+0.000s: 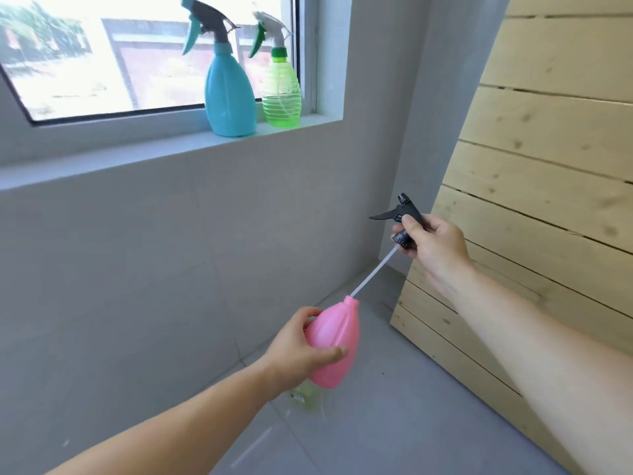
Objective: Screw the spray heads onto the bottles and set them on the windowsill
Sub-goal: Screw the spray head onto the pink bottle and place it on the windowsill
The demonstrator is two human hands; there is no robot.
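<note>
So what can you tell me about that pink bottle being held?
The pink bottle looks like smooth, slightly ribbed plastic, teardrop-shaped with a narrow open neck. The left hand grips its body, tilted, neck pointing up toward the right. The black spray head, held by the right hand, is not screwed on; its thin tube tip meets the neck.

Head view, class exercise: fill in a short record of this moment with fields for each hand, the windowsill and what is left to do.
left hand: grips pink bottle, tilted, neck open
right hand: holds black spray head
tube: tip at the bottle's mouth
windowsill: blue bottle and green bottle, both upright, heads fitted
left to do: screw the head on, set the bottle on the sill
</note>
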